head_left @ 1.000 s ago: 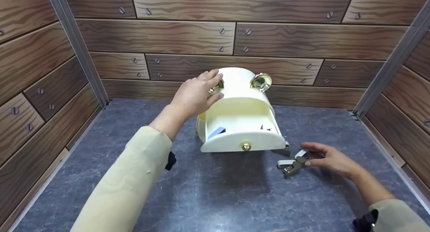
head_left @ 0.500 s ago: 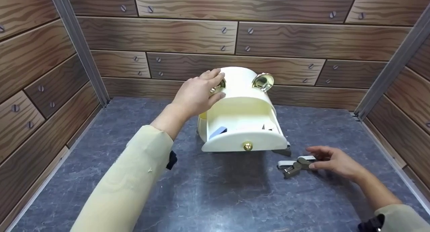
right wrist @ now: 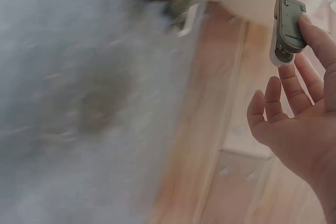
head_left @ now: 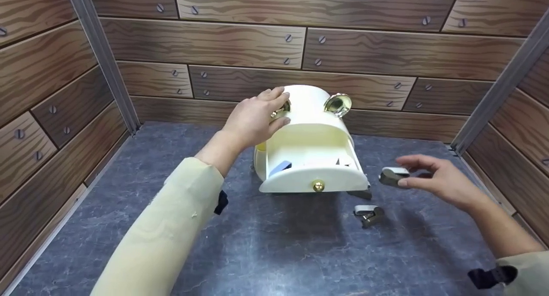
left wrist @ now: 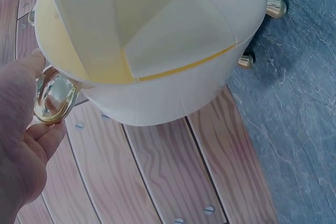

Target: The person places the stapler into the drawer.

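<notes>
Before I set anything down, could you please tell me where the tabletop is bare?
The tabletop is bare in front of the white drawer, between left sleeve and lying stapler, and from that sleeve to the left wall. Right of the drawer is crowded: that stapler, a partly hidden dark piece, and the right hand holding another stapler.

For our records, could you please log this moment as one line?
left hand: holds gold ear | right hand: holds grey stapler above table | white drawer: open, blue item inside | second stapler: on table
</notes>
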Demonstrator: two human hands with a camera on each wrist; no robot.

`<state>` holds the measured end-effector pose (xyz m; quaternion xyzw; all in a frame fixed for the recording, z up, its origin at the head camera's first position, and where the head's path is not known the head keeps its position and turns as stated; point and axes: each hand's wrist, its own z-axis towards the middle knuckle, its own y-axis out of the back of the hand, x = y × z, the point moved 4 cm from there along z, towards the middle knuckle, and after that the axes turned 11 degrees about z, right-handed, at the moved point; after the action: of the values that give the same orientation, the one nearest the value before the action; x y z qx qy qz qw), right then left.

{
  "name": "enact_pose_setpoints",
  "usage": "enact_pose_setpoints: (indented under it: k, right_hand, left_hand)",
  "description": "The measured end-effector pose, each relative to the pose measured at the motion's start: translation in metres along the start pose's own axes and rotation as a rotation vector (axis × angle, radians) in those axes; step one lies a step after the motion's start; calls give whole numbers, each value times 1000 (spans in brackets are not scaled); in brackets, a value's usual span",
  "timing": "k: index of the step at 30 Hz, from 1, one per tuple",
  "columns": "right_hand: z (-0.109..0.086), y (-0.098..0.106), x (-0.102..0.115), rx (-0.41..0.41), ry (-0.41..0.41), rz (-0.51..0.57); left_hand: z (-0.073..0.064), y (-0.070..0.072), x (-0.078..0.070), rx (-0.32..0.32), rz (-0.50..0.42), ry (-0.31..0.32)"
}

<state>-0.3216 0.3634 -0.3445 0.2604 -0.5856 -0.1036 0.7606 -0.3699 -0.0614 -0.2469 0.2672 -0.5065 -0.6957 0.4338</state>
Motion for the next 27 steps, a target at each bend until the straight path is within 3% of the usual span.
enact_pose_setpoints:
  k: [7, 13, 22, 27]
  right_hand:
    - [20, -19, 75, 26, 137, 8]
    - [37, -40, 120, 76, 205, 16]
    - [72, -86, 158, 142, 256, 28]
    - [87, -112, 165, 201, 222, -24]
  left_hand:
    - [0, 1, 2, 3, 6, 3]
    - [0, 1, 3, -9, 6, -9]
    - [1, 2, 3, -8, 13, -5]
    - [3, 2, 0, -6, 6, -7]
